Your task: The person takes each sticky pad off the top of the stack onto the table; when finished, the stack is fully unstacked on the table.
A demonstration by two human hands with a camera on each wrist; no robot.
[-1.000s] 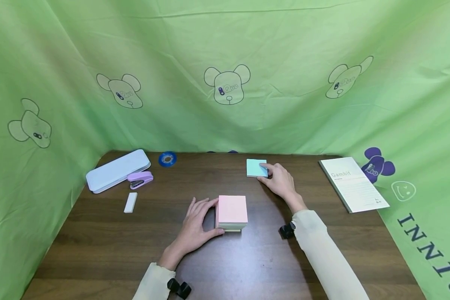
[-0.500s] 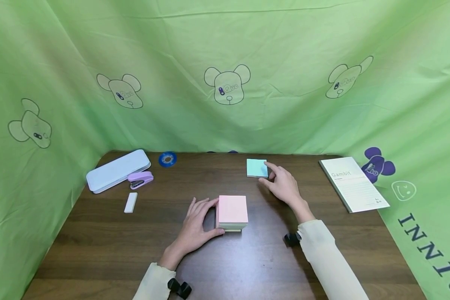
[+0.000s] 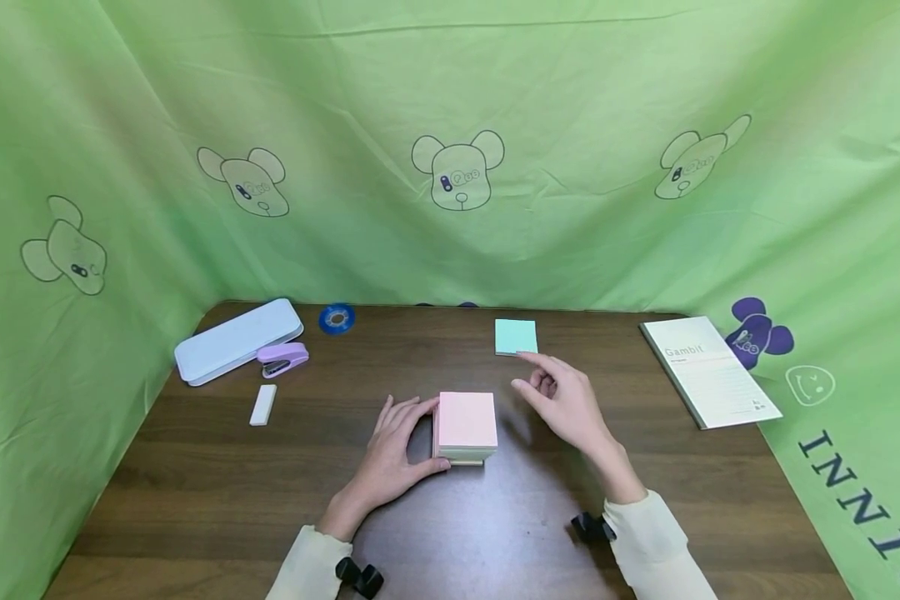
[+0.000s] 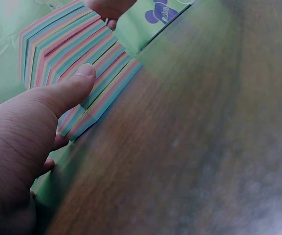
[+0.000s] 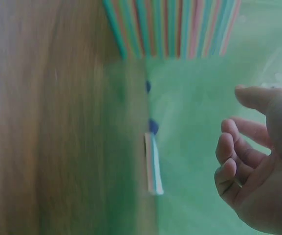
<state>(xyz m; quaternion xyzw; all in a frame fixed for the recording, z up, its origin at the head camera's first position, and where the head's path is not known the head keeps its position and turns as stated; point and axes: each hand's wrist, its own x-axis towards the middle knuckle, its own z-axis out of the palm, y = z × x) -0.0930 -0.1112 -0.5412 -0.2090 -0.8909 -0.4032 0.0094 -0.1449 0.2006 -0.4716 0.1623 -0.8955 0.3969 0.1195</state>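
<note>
Pink paper block is being steadied by the left hand, thumb and fingers gripping its side; right hand is hovering loose-fingered, empty — best peeling gently.

Looks like a staged desk set-up for recording, not a lived-in room: dark wooden tabletop curtained on three sides by green bear-print cloth. Office stationery along the far edge: pencil case, stapler, tape roll, booklet by the right edge.
</note>
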